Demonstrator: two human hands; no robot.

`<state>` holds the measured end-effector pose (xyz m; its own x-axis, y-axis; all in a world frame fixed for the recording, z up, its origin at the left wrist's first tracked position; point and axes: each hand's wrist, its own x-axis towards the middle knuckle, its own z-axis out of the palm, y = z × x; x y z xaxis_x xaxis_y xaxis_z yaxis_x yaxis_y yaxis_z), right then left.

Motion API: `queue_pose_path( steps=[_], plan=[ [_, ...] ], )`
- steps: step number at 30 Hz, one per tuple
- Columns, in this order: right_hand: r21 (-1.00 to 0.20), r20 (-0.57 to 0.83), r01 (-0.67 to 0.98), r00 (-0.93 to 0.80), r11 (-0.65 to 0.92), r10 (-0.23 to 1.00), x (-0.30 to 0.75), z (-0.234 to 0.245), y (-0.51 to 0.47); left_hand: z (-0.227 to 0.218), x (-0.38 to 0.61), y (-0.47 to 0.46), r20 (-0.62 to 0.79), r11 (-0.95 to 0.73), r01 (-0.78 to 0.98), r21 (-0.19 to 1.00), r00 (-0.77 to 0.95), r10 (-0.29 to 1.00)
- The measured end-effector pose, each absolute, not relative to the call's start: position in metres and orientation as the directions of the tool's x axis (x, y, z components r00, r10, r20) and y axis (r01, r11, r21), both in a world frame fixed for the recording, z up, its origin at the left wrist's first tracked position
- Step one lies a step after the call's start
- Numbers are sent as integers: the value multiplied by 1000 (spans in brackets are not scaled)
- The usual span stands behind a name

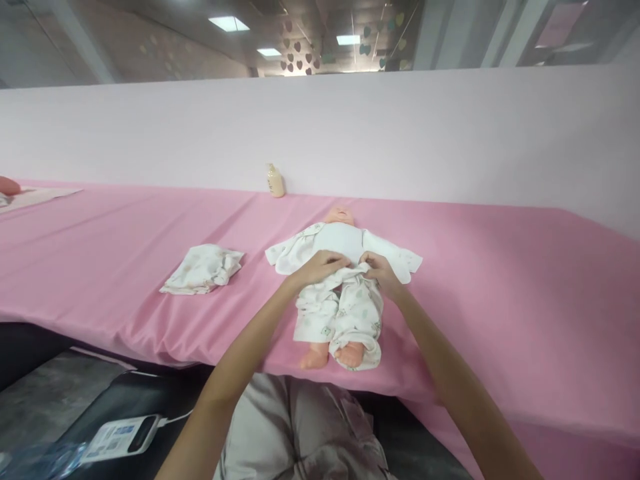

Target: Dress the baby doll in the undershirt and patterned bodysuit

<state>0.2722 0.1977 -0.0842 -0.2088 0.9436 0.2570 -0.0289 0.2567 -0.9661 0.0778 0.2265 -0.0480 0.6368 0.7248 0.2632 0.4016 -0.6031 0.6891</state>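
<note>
A baby doll lies on its back on the pink sheet, its feet toward me. It wears a white jacket with the sleeves spread and patterned white trousers over its legs. The doll's left-side foot shows bare below the cuff; the other foot pokes from a bunched cuff. My left hand is closed at the left of the trousers' waistband. On the right of the waistband, my right hand pinches the cloth. Both hands rest at the doll's belly.
Folded patterned cloth lies on the pink sheet to the left. A pump bottle stands by the white wall. Below the table's edge are a black seat and a white device with a cable.
</note>
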Motion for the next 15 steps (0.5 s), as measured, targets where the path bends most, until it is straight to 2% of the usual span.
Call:
queue_pose_path(
  steps=[3, 7, 11, 15],
  plan=[
    [-986, 167, -87, -369, 145, 914, 276, -82, 196, -57, 70, 223, 126, -463, 281, 841, 730, 671],
    [-995, 103, -53, -463, 89, 880, 285, -80, 195, -55, 58, 217, 0, -336, 203, 920, 856, 517],
    [-960, 71, 192, -541, 206, 838, 284, -74, 189, -50, 51, 219, -86, -333, 198, 922, 942, 323],
    [-864, -10, 406, -606, 298, 795, 279, -66, 182, -48, 49, 219, -153, -356, 255, 899, 945, 290]
  ],
)
